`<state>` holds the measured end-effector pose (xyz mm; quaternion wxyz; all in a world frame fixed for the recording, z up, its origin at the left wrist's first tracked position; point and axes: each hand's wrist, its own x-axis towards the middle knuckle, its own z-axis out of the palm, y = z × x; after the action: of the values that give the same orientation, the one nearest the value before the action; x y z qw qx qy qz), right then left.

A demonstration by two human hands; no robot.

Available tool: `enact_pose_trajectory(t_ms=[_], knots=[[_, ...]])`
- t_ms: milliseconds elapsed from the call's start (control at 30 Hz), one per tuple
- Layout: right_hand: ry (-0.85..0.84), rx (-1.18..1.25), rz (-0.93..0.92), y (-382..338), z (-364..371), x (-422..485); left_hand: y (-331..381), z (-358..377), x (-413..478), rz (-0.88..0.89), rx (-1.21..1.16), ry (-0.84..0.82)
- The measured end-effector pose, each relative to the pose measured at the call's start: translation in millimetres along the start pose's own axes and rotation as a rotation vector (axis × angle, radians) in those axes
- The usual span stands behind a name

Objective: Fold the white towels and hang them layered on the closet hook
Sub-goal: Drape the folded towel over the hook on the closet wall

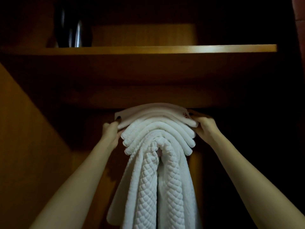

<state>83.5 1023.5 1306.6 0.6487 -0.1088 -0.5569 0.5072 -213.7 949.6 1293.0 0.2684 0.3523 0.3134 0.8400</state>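
Note:
Several folded white towels [158, 129] hang draped one over another inside a dark wooden closet, just under a shelf. The lowest is a long quilted white towel [153, 187] that falls toward the bottom edge. The hook itself is hidden beneath the layers. The topmost folded towel [155, 111] carries a small dark red mark near its right end. My left hand [111, 131] grips that top towel's left end, thumb on top. My right hand [202, 124] grips its right end the same way.
A wooden shelf [148, 49] runs across just above the towels, with a dark glossy object [74, 28] standing on its left part. A wooden closet side wall [24, 138] slopes down at the left. The right side is in deep shadow.

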Motion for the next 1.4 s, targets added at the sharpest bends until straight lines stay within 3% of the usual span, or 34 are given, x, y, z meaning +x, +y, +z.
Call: enact_pose_trajectory(t_ms=[333,467,600,800,933,1100,1300,1333,1400], knots=[[-0.021,0.030,0.242,11.6,-21.1,-17.9,-2.9,-10.4,-16.7,-0.147,-0.057,-0.033],[0.074,0.011,0.202,7.8,-18.8,-10.7,8.1,-4.9,-1.6,-0.115,0.007,-0.032],[0.017,0.081,0.151,-2.1,-18.0,2.6,21.4,0.4,12.0,-0.083,-0.042,-0.061],[0.042,0.181,0.166,-9.2,-10.9,17.1,25.7,8.8,18.4,-0.194,-0.140,-0.048],[0.065,0.216,0.244,-0.8,-9.9,11.1,12.1,0.0,10.9,-0.287,-0.032,-0.031],[0.096,0.065,0.206,18.9,-10.0,6.2,15.7,2.5,10.0,-0.271,-0.006,-0.016],[0.235,-0.509,-0.031,11.8,-23.4,-16.3,20.6,-12.3,-6.1,-0.297,0.290,-0.031],[0.267,-0.611,-0.125,9.5,-22.4,-20.7,20.9,-13.1,-6.6,-0.239,0.431,-0.011],[0.313,-0.743,-0.345,2.2,-12.6,-26.2,22.8,-11.2,-4.4,0.078,0.817,0.069]])
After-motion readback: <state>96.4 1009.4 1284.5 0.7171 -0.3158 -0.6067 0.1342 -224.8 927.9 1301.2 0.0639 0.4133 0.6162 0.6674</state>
